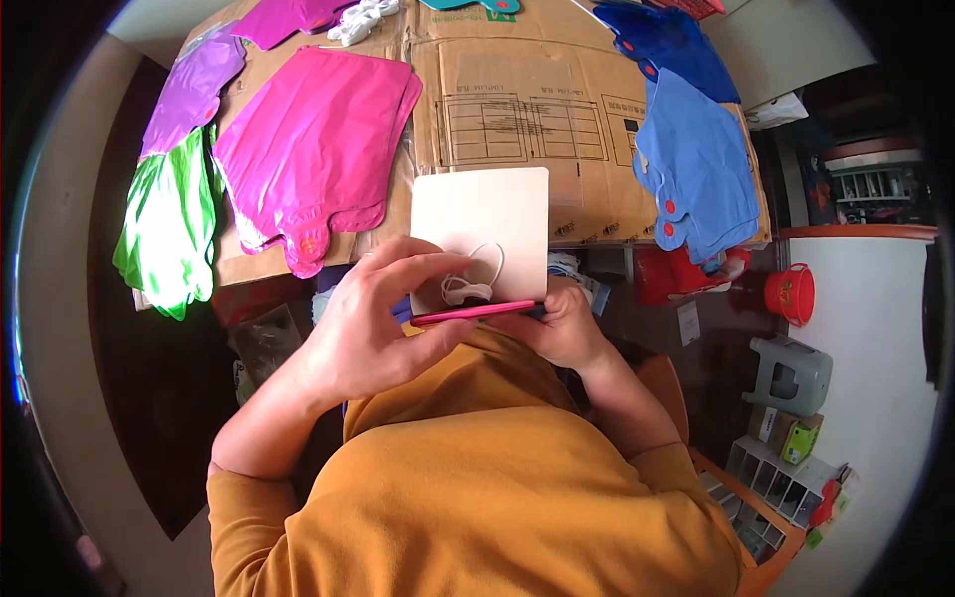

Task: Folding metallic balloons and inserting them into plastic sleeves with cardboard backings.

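Flattened cardboard (517, 109) covers the worktable, carrying stacks of pink (318, 139), blue (696, 159), purple (194, 90) and green (169, 224) foil pieces. Close to the chest, the left hand (368, 318) and right hand (562, 328) together clamp a pale square card (482, 214) with a pink foil piece (473, 312) along its near edge. That pink edge runs left to right between both hands, the card tilting away toward the table, a white cord loop (473, 284) against it beside the left fingertips.

You have a flattened brown carton (517, 109) with black printed panels across your table, and a small green-and-brown box (801, 438) lower right by the shelves.
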Tool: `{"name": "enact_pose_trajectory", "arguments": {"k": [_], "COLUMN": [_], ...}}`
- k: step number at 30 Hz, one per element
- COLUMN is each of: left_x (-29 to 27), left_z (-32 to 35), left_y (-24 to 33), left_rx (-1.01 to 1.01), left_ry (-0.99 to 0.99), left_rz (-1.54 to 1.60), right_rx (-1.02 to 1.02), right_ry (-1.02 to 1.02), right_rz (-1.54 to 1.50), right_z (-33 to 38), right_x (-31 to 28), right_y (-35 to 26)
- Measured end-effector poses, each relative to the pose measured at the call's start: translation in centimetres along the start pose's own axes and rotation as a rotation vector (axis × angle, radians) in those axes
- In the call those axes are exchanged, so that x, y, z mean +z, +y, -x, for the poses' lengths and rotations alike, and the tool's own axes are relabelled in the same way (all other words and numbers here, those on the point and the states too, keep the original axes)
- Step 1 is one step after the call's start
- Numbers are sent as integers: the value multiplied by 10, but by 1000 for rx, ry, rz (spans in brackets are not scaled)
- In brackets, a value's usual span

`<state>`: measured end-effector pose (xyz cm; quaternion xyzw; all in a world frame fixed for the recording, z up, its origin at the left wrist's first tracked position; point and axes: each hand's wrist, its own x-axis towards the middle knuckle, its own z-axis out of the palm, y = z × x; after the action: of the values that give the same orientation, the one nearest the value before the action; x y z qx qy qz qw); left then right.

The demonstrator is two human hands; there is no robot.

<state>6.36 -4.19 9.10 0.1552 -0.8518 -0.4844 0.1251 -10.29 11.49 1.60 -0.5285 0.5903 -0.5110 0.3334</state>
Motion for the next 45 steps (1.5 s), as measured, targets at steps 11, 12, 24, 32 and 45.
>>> {"name": "enact_pose_trajectory", "arguments": {"k": [11,12,24,32,45], "left_x": [-2,-2,1,15,61], "left_z": [-20,-21,-43,-14,19], "left_y": [8,5,-22,-20,-43], "left_rx": [12,47,-302,178,-392], "left_ry": [-284,-318,-268,323,320], "left_rz": [1,-24,56,-597,962], "right_rx": [-83,-67,564,700,467], "right_ry": [-67,-76,-117,104,55], "right_rz": [45,33,-822,-991,-464], "right_z": [-8,-9,3,-3,-1], "right_x": [-4,-3,12,19,11], "right_y": [2,0,27,20,-4]}}
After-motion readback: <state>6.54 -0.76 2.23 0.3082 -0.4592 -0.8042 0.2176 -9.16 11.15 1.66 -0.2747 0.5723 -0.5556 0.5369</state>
